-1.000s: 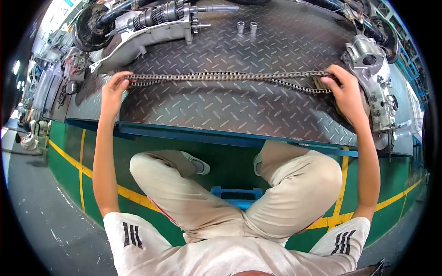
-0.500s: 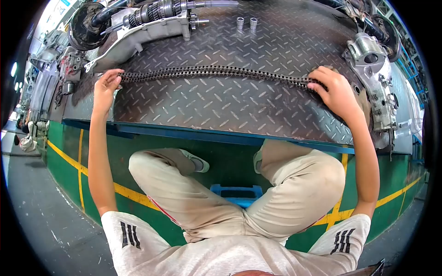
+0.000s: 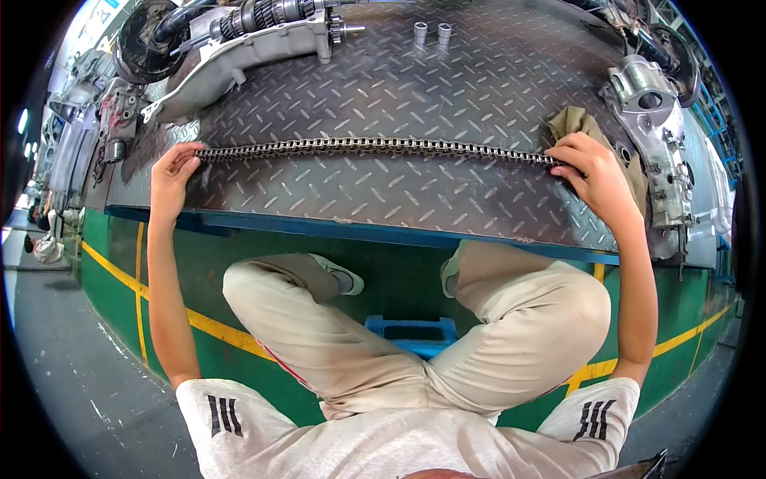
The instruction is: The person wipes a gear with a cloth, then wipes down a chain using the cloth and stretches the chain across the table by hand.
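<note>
A dark metal roller chain (image 3: 375, 146) stretches left to right over the diamond-plate tabletop (image 3: 383, 191), its two runs drawn close together. Its left end is pinched in my left hand (image 3: 171, 176), closed near the table's left side. At the other end, my right hand (image 3: 592, 172) is closed on the chain, with thumb and fingers around it. Just behind my right hand lies a crumpled olive-brown cloth (image 3: 578, 121). Fingertips partly cover both chain ends.
A gearbox housing with gear shafts (image 3: 255, 48) lies at the back left. Two metal sockets (image 3: 432, 33) stand at the back middle. A cast metal housing (image 3: 650, 120) sits at the right edge. Below, a blue stool (image 3: 411, 334) shows between my legs.
Both hands have moved slightly apart and nearer to me. The chain has come with them and is straighter, its two runs now closer together. More of the cloth shows.
</note>
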Demonstrator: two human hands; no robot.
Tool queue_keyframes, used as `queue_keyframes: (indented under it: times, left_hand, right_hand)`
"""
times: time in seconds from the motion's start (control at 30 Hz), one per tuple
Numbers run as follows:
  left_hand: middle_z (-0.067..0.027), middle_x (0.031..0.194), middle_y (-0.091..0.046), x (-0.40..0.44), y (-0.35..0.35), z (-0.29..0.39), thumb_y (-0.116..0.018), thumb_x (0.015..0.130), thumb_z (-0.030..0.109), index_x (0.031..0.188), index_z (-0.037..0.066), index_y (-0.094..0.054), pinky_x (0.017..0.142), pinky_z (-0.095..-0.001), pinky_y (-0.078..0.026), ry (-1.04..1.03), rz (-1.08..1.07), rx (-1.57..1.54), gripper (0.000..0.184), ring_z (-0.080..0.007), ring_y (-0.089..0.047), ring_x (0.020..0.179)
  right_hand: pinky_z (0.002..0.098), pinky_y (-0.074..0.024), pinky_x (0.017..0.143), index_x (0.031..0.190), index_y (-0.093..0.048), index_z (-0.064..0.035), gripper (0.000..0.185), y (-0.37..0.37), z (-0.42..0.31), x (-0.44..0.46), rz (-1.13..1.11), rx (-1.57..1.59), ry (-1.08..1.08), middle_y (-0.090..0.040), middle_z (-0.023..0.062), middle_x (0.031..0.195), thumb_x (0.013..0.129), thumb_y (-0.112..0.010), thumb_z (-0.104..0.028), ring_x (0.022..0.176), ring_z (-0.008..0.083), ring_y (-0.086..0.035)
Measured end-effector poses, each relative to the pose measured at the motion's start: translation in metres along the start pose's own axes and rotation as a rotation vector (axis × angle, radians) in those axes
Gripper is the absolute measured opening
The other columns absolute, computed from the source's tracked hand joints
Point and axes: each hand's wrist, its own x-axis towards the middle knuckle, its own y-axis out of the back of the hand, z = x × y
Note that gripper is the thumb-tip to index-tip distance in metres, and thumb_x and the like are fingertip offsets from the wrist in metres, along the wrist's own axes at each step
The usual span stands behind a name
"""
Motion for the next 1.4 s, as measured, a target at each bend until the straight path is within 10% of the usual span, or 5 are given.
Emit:
queue_keyframes:
  times: [0.47, 0.53, 0.73, 0.93, 1.4]
  left_hand:
    - [-0.007, 0.122, -0.076, -0.003, -0.011, 0.046, -0.073, 0.091, 0.001, 0.119, 0.005, -0.077, 0.097, -0.0348, -0.05, -0.092, -0.058, 0.423, 0.028, -0.0218, -0.069, 0.115]
    - [-0.0076, 0.117, -0.076, -0.001, -0.013, 0.04, -0.075, 0.089, 0.002, 0.116, 0.004, -0.077, 0.097, -0.0368, -0.05, -0.092, -0.061, 0.392, 0.027, -0.0241, -0.07, 0.111]
    - [-0.0083, 0.105, -0.079, 0.001, -0.014, 0.03, -0.075, 0.088, 0.001, 0.11, 0.003, -0.077, 0.093, -0.0366, -0.052, -0.13, -0.041, 0.398, 0.023, -0.0238, -0.072, 0.099]
    - [-0.0071, 0.098, -0.077, 0.005, -0.011, 0.027, -0.08, 0.086, 0.0, 0.109, 0.002, -0.077, 0.083, -0.0323, -0.054, -0.056, -0.008, 0.4, 0.023, -0.0172, -0.068, 0.087]
    - [-0.014, 0.101, -0.08, 0.008, -0.009, -0.008, -0.08, 0.074, -0.002, 0.104, 0.001, -0.079, 0.086, -0.0393, -0.059, -0.077, 0.026, 0.142, 0.03, -0.0247, -0.076, 0.094]
  right_hand:
    - [0.0446, -0.0479, 0.109, 0.133, -0.071, 0.0003, 0.042, 0.022, 0.001, -0.012, 0.291, -0.398, -0.281, -0.069, 0.021, 0.132, 0.096, -0.076, -0.018, 0.123, 0.0415, -0.063]
    - [0.0447, -0.0493, 0.106, 0.134, -0.07, 0.0014, 0.042, 0.025, 0.029, -0.007, -0.059, -0.111, -0.474, -0.072, 0.0213, 0.127, 0.097, -0.075, -0.018, 0.116, 0.0438, -0.065]
    - [0.0321, -0.0501, 0.099, 0.13, -0.067, 0.0032, 0.032, 0.037, -0.013, 0.056, 0.245, 0.133, -0.144, -0.073, 0.0119, 0.115, 0.103, -0.067, -0.014, 0.108, 0.0207, -0.067]
    - [0.0395, -0.0491, 0.106, 0.143, -0.061, -0.0076, 0.044, -0.015, -0.141, 0.193, 0.231, 0.098, 0.509, -0.067, 0.0157, 0.127, 0.099, -0.07, -0.012, 0.117, 0.0347, -0.065]
    - [0.0496, -0.0553, 0.092, 0.122, -0.07, -0.0061, 0.029, -0.167, -0.29, 0.327, -0.18, 0.334, 0.649, -0.066, 0.0183, 0.118, 0.094, -0.075, -0.012, 0.109, 0.0423, -0.067]
